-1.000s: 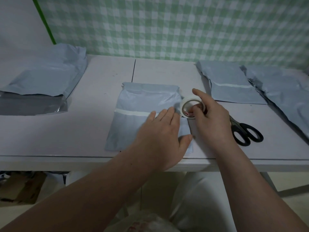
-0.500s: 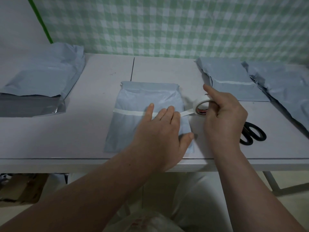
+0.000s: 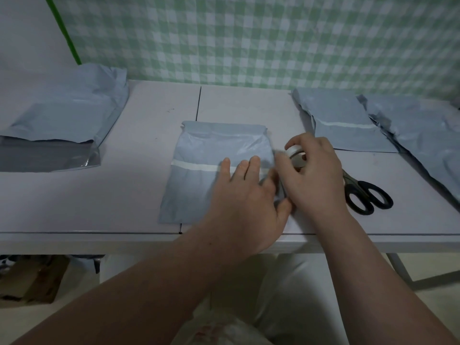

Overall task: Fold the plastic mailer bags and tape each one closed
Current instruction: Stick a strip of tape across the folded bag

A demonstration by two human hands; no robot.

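Observation:
A folded grey mailer bag (image 3: 199,150) lies in the middle of the white table (image 3: 124,195), with a strip of white tape (image 3: 194,166) running across it. My left hand (image 3: 244,202) lies flat on the bag's right part, fingers straight, pressing the tape down. My right hand (image 3: 313,175) holds the white tape roll (image 3: 295,153) at the bag's right edge, close against my left hand. The bag's right edge is blurred and partly hidden by both hands.
Black-handled scissors (image 3: 368,195) lie just right of my right hand. A taped folded bag (image 3: 348,125) and more grey bags (image 3: 428,145) sit at the right. A stack of bags (image 3: 57,125) rests at the far left. A checked green wall stands behind.
My right hand pulled the tape roll out to the right, then came back left to the bag's edge beside my left hand. My left hand stayed pressing on the bag.

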